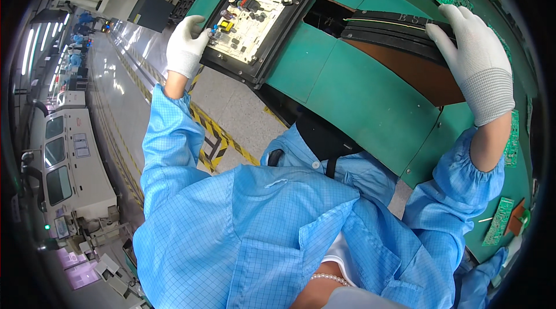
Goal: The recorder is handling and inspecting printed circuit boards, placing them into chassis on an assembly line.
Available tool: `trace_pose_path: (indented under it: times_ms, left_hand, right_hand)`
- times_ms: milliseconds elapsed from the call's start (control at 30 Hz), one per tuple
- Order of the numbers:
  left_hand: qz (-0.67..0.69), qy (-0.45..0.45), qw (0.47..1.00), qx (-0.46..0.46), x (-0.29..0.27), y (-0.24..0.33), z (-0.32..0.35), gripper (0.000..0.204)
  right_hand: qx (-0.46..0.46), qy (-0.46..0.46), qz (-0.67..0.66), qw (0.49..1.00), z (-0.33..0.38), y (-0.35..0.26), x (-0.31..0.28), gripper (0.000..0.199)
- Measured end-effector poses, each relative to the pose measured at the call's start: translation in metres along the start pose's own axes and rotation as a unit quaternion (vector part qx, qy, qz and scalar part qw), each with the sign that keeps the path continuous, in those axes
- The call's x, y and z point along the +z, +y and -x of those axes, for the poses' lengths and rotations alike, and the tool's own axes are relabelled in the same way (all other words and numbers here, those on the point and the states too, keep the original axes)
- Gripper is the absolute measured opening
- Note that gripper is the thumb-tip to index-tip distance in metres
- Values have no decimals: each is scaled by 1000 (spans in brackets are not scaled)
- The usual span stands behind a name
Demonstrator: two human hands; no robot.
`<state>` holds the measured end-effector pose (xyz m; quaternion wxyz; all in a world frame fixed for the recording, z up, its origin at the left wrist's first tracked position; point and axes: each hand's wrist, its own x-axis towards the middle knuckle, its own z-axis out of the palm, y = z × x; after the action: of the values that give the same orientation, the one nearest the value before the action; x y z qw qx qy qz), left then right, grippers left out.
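My left hand (188, 48), in a white knit glove, is at the left edge of a black carrier frame (263, 68). Its thumb and fingers curl at that edge, beside small blue parts on the board. Inside the frame lies a cream circuit board (246, 11) bearing yellow, red, blue and black components. To the right, my gloved right hand (478, 60) grips the end of a long black carrier (394, 28), thumb on the near side and fingers on the far side. Below the carrier shows a brown panel (405, 68).
Both carriers are at a green workbench (347, 94) with a dark gap between its panels. Green circuit boards (498, 222) lie along its right side. Another person's blue sleeve (483, 280) shows at lower right. On the left, yellow-black floor tape (231, 144) and a white machine (75, 158) appear.
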<state>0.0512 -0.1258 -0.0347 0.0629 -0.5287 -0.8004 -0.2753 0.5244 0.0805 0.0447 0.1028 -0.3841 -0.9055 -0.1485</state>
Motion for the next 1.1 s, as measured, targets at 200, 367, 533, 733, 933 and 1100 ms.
trace_pose_path:
  times_ms: [200, 367, 533, 733, 933, 1100]
  left_hand:
    - [-3, -43, 998, -54, -2, 3, -12, 31]
    - [86, -76, 993, -9, 3, -16, -41, 33]
    - [49, -112, 990, 71, 20, 18, -85, 50]
    - [-54, -202, 971, 120, 37, 22, -128, 59]
    - [-55, -240, 966, 83, 31, 29, -128, 51]
    - [-45, -234, 966, 101, 31, 26, -128, 43]
  right_hand:
    - [0, 3, 4, 1000, 3, -3, -3, 39]
    - [-1, 3, 4, 1000, 2, -5, -6, 38]
    - [2, 1, 0, 1000, 3, -3, -3, 37]
    - [6, 2, 2, 1000, 4, -5, -5, 36]
    - [0, 11, -3, 1000, 2, -5, -2, 36]
    - [-2, 23, -15, 1000, 4, -4, -1, 36]
